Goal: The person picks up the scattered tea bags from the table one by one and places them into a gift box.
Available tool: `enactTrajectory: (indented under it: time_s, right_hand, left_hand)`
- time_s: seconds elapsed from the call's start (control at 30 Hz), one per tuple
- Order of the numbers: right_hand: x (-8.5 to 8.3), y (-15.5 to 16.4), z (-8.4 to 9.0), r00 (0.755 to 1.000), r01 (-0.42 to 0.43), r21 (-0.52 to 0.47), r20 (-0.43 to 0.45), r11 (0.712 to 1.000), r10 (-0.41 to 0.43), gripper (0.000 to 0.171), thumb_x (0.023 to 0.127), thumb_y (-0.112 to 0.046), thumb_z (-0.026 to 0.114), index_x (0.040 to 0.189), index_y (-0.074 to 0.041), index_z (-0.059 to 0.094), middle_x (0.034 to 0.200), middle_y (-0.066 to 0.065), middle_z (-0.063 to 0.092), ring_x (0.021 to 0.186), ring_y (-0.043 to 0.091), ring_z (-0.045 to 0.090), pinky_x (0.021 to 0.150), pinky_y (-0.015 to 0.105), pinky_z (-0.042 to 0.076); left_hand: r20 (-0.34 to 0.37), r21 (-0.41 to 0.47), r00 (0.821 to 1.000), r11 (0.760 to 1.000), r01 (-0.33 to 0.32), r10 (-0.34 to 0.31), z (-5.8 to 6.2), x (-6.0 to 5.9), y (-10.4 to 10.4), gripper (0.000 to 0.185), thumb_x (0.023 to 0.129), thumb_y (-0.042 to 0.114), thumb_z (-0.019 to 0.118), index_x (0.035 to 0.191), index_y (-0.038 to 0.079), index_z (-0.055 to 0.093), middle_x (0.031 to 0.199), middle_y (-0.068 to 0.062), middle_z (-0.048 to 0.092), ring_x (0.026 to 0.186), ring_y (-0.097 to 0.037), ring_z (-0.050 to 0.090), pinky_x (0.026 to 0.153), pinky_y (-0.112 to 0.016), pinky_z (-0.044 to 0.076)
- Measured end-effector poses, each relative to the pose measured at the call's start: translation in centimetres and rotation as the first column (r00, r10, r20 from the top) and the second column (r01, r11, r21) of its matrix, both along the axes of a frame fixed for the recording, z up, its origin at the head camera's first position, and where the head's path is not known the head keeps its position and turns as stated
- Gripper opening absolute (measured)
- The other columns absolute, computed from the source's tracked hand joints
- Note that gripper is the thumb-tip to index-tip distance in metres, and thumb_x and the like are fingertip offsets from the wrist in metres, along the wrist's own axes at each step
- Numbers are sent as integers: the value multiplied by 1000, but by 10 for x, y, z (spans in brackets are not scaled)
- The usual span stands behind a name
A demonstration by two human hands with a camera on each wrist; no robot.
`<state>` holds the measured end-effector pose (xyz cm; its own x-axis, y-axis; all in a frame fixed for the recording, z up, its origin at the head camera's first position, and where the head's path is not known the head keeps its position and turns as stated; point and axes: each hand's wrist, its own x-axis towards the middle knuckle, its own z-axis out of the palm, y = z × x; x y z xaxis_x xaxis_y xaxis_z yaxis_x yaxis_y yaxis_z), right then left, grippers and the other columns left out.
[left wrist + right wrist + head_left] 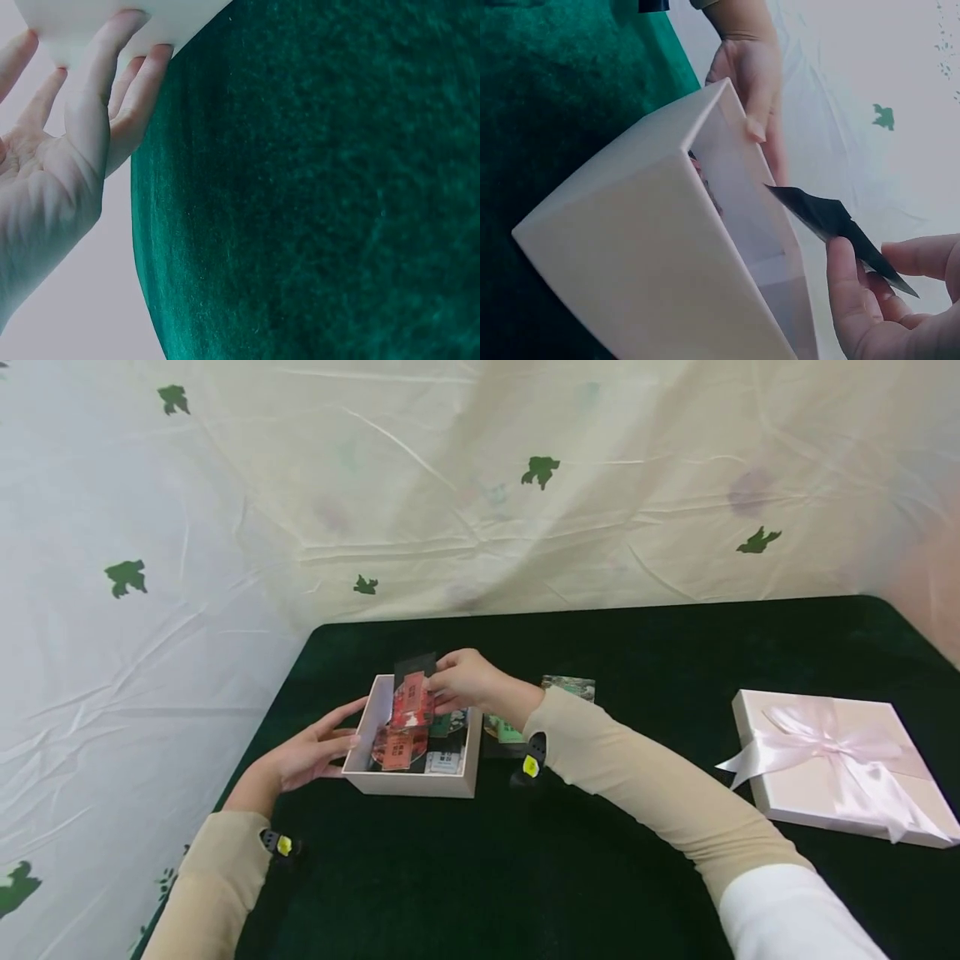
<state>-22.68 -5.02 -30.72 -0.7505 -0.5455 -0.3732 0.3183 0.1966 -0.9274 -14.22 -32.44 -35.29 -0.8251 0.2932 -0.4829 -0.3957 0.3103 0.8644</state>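
Head view: your right hand [467, 681] pinches the dark packet [415, 667]; your left hand [311, 753], fingers straight, steadies the white box [411, 781]. Lower it flat among the red packets [408, 710].

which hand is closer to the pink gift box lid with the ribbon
Right. The right hand pinches a dark packet above the open white box, on the side toward the ribboned lid. The left hand rests against the box's far side.

Dark green table [675, 643], creased white cloth [450, 485] with green leaf prints hanging behind, soft even light
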Motion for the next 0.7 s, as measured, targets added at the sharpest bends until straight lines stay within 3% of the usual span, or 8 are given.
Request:
enactTrajectory:
  time_s: [0.27, 0.43, 0.7]
  right_hand:
    - [1, -7, -10, 998, -57, 55, -24, 997, 58, 38, 92, -7, 61, 128, 3, 52, 123, 19, 60, 106, 31, 64, 87, 37, 55]
    - [0, 2, -10, 995, -61, 101, -76, 993, 69, 36, 92, -8, 61, 126, 2, 54, 122, 17, 60, 107, 29, 63, 88, 36, 54]
    - [-7, 18, -3, 984, -43, 90, -168, 995, 58, 36, 93, -6, 59, 128, 2, 55, 122, 19, 61, 110, 31, 61, 92, 38, 52]
  left_hand:
    - [9, -6, 1000, 1000, -21, 21, -2, 1, 4, 69, 99, 29, 49, 153, 36, 6, 153, -23, 12, 134, -43, 28, 99, -54, 44]
    - [2, -6, 1000, 1000, -17, 17, 0, 0, 4, 69, 99, 30, 50, 153, 36, 6, 153, -23, 13, 132, -41, 32, 98, -52, 45]
    - [3, 8, 1000, 1000, -9, 9, 1, 0, 1, 69, 100, 27, 50, 153, 35, 6, 153, -23, 16, 128, -37, 39, 98, -52, 46]
